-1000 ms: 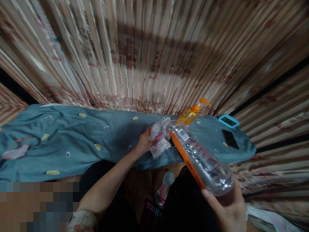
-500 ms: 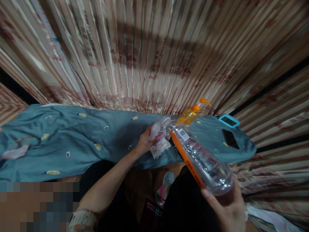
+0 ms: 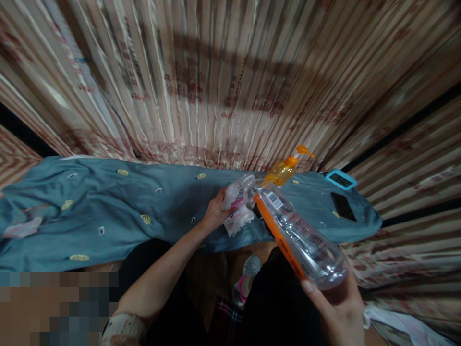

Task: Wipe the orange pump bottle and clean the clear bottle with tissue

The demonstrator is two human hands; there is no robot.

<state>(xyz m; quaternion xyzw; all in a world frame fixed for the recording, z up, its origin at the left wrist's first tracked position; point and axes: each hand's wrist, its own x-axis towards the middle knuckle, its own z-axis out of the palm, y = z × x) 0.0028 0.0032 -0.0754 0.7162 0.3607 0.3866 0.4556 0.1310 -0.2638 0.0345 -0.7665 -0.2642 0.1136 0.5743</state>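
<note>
My right hand (image 3: 344,307) grips the base of a large clear plastic bottle (image 3: 302,235) with an orange label strip and a barcode. The bottle is tilted, its neck pointing up and left; no liquid can be made out in it. My left hand (image 3: 215,211) is closed on a whitish, see-through plastic wrapper (image 3: 237,204) with pink print and a jagged lower edge. The wrapper is right at the bottle's neck; whether they touch is hard to tell. Behind the neck stands an orange pump bottle (image 3: 281,170), partly hidden.
A teal cloth (image 3: 173,206) with pineapple prints covers the long surface. A blue-framed digital clock (image 3: 341,179) and a dark phone (image 3: 344,206) lie at its right end. A pale pink piece (image 3: 23,228) lies far left. Pleated curtains (image 3: 216,86) hang close behind.
Almost nothing differs. The large bottle's base and my right hand have shifted very slightly left; my left hand and the wrapper stay in place.
</note>
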